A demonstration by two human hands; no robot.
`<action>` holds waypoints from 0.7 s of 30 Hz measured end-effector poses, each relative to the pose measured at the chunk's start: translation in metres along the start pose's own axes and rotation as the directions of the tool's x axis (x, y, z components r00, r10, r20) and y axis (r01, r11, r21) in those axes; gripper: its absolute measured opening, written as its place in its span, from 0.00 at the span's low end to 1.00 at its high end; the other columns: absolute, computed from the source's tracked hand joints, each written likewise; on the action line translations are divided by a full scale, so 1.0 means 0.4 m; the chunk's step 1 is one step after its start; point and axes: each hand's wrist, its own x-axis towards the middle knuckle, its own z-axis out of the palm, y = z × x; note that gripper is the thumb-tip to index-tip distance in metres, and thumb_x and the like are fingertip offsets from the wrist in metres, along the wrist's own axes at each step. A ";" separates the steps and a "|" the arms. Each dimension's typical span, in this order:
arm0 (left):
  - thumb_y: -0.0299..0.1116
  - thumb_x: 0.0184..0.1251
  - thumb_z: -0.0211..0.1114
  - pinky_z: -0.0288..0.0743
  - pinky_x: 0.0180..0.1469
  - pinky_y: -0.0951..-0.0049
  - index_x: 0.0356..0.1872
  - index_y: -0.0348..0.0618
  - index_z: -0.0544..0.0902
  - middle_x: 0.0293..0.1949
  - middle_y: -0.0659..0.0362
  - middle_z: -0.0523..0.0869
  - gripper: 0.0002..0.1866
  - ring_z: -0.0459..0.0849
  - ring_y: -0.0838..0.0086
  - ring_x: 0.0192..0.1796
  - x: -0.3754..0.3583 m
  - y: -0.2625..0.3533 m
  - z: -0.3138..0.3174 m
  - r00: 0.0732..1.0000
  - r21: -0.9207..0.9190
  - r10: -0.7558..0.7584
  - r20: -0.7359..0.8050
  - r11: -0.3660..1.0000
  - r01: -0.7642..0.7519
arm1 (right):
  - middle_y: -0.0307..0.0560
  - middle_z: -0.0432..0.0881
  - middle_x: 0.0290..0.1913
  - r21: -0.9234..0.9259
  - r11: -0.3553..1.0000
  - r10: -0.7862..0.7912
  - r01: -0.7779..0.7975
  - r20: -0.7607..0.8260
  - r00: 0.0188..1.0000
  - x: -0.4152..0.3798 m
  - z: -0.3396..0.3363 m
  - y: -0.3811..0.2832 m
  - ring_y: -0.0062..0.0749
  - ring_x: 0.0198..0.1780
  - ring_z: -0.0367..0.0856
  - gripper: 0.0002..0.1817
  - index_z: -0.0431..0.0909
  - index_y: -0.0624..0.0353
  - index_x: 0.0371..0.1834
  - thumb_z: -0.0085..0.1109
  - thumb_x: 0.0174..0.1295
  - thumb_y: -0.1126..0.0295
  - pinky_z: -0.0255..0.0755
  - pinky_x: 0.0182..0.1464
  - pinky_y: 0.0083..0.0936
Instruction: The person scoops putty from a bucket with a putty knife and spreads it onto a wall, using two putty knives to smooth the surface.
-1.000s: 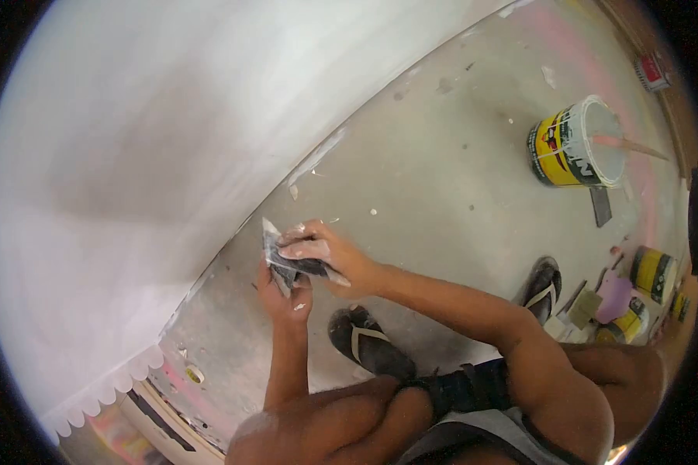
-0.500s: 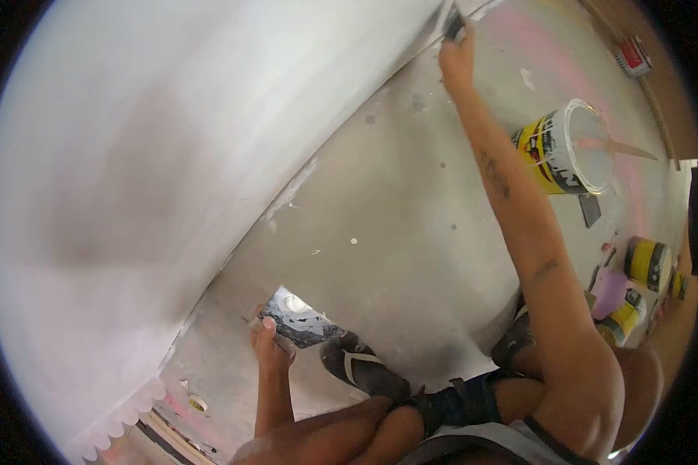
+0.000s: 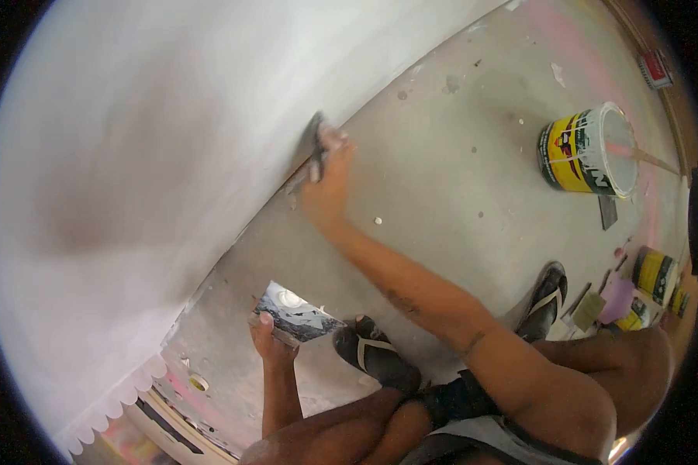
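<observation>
Skimming filler along the base of the white wall (image 3: 155, 132), judged the step in hand. Left hand (image 3: 270, 341), at 7 o'clock, closed on a putty board (image 3: 296, 315) carrying a white dab, held low over the floor (image 3: 442, 155). Right hand (image 3: 327, 182), near centre, clamped on a putty knife (image 3: 316, 147), blade against wall. Yellow paint bucket (image 3: 589, 151) at 2 o'clock, stick inside. Next move likely calling for even blade pressure along the seam.
</observation>
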 end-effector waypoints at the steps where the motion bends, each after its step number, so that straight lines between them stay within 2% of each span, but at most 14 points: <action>1: 0.51 0.66 0.61 0.78 0.52 0.45 0.65 0.45 0.68 0.54 0.53 0.77 0.31 0.80 0.56 0.53 -0.003 -0.002 0.000 1.000 0.000 -0.002 -0.001 1.000 0.002 | 0.63 0.64 0.64 0.028 0.999 0.039 -0.040 0.008 0.999 -0.037 0.026 -0.024 0.60 0.67 0.61 0.33 0.65 0.60 0.70 0.51 0.57 0.85 0.52 0.73 0.48; 4: 0.51 0.68 0.59 0.79 0.51 0.47 0.64 0.45 0.69 0.54 0.53 0.77 0.30 0.80 0.56 0.51 -0.015 -0.007 0.003 0.999 -0.047 0.024 -0.042 0.999 -0.026 | 0.61 0.64 0.61 0.189 0.981 0.040 -0.047 0.038 0.998 -0.146 0.097 -0.038 0.58 0.65 0.63 0.34 0.66 0.58 0.69 0.53 0.54 0.85 0.55 0.71 0.46; 5: 0.52 0.68 0.59 0.80 0.50 0.49 0.63 0.44 0.69 0.53 0.53 0.78 0.30 0.81 0.57 0.50 -0.014 -0.007 0.012 0.992 -0.032 0.045 -0.117 0.998 -0.049 | 0.61 0.64 0.61 0.190 0.980 0.048 -0.054 0.038 0.998 -0.173 0.098 -0.032 0.58 0.65 0.63 0.34 0.66 0.58 0.69 0.53 0.54 0.85 0.55 0.71 0.46; 7: 0.53 0.68 0.59 0.80 0.49 0.51 0.63 0.44 0.70 0.52 0.54 0.78 0.30 0.82 0.58 0.48 -0.007 0.008 0.044 0.979 -0.018 0.070 -0.190 0.997 -0.075 | 0.59 0.63 0.63 0.205 0.979 -0.022 -0.011 0.160 0.987 -0.208 0.095 -0.043 0.55 0.64 0.63 0.37 0.66 0.57 0.68 0.51 0.51 0.92 0.57 0.70 0.41; 8: 0.53 0.70 0.57 0.81 0.47 0.52 0.62 0.43 0.71 0.50 0.54 0.80 0.29 0.82 0.60 0.47 -0.001 0.029 0.071 0.968 -0.126 0.019 -0.249 0.991 -0.052 | 0.60 0.66 0.61 0.208 0.978 -0.056 -0.002 0.274 0.960 -0.217 0.065 -0.046 0.56 0.64 0.65 0.36 0.68 0.56 0.66 0.52 0.51 0.92 0.58 0.69 0.40; 9: 0.53 0.72 0.55 0.82 0.46 0.53 0.62 0.42 0.71 0.49 0.54 0.81 0.28 0.83 0.61 0.46 -0.001 0.046 0.084 0.953 -0.237 -0.034 -0.301 0.971 -0.040 | 0.60 0.66 0.61 0.212 0.977 -0.065 0.005 0.278 0.958 -0.223 0.032 -0.049 0.56 0.64 0.65 0.36 0.68 0.56 0.66 0.52 0.51 0.92 0.58 0.69 0.40; 10: 0.53 0.72 0.55 0.82 0.46 0.53 0.62 0.42 0.71 0.49 0.54 0.81 0.28 0.83 0.61 0.46 0.006 0.042 0.083 0.954 -0.237 -0.030 -0.300 0.970 -0.044 | 0.60 0.67 0.60 0.281 0.960 -0.121 -0.008 0.439 0.890 -0.222 -0.006 -0.040 0.56 0.64 0.65 0.35 0.69 0.56 0.66 0.52 0.52 0.91 0.59 0.69 0.40; 11: 0.51 0.74 0.52 0.83 0.43 0.56 0.60 0.42 0.73 0.47 0.55 0.82 0.25 0.84 0.62 0.45 0.016 0.034 0.072 0.967 -0.320 -0.050 -0.248 0.947 -0.033 | 0.60 0.69 0.59 0.347 0.937 -0.189 -0.030 0.580 0.792 -0.217 -0.037 -0.034 0.57 0.65 0.66 0.34 0.69 0.56 0.65 0.52 0.52 0.91 0.60 0.68 0.40; 13: 0.49 0.76 0.50 0.84 0.41 0.60 0.59 0.41 0.74 0.46 0.56 0.83 0.23 0.84 0.64 0.44 0.035 0.018 0.053 0.979 -0.400 -0.054 -0.195 0.916 -0.029 | 0.60 0.70 0.59 0.409 0.911 -0.216 -0.052 0.580 0.785 -0.180 -0.113 -0.077 0.56 0.65 0.67 0.33 0.71 0.57 0.63 0.52 0.52 0.91 0.61 0.68 0.39; 15: 0.45 0.79 0.45 0.84 0.40 0.71 0.57 0.40 0.76 0.45 0.55 0.84 0.21 0.86 0.66 0.43 0.051 0.012 0.056 0.963 -0.653 -0.026 0.269 0.730 0.203 | 0.59 0.72 0.58 0.462 0.884 -0.236 -0.074 0.577 0.782 -0.161 -0.178 -0.117 0.56 0.65 0.67 0.31 0.72 0.57 0.62 0.53 0.52 0.91 0.62 0.68 0.39; 17: 0.43 0.79 0.46 0.83 0.37 0.76 0.56 0.38 0.76 0.45 0.56 0.85 0.20 0.86 0.68 0.42 0.075 0.005 0.088 0.935 -0.708 0.008 0.354 0.656 0.263 | 0.55 0.72 0.60 0.636 0.771 -0.498 0.023 0.580 0.645 -0.168 -0.226 -0.142 0.56 0.66 0.67 0.32 0.72 0.55 0.63 0.55 0.52 0.87 0.60 0.70 0.43; 19: 0.42 0.78 0.47 0.84 0.35 0.71 0.58 0.36 0.74 0.45 0.55 0.84 0.21 0.86 0.68 0.42 0.088 -0.007 0.116 0.995 -0.526 -0.080 0.063 0.845 0.101 | 0.55 0.72 0.60 0.570 0.821 -0.435 0.029 0.592 0.679 -0.199 -0.241 -0.108 0.56 0.65 0.67 0.31 0.72 0.55 0.63 0.54 0.53 0.87 0.60 0.70 0.43; 20: 0.42 0.77 0.50 0.84 0.34 0.69 0.59 0.36 0.73 0.44 0.55 0.84 0.21 0.86 0.66 0.41 0.069 0.047 0.230 0.967 -0.402 -0.153 -0.204 0.914 0.060 | 0.54 0.72 0.60 0.505 0.862 -0.372 0.028 0.595 0.712 -0.203 -0.244 -0.085 0.55 0.65 0.68 0.30 0.72 0.55 0.64 0.53 0.54 0.87 0.60 0.70 0.42; 21: 0.42 0.77 0.50 0.84 0.34 0.69 0.59 0.36 0.73 0.44 0.55 0.84 0.21 0.86 0.66 0.41 0.062 0.055 0.237 0.971 -0.401 -0.152 -0.187 0.914 0.066 | 0.54 0.72 0.60 0.501 0.864 -0.376 0.044 0.586 0.717 -0.173 -0.261 -0.064 0.55 0.65 0.68 0.30 0.72 0.55 0.64 0.53 0.54 0.87 0.60 0.70 0.42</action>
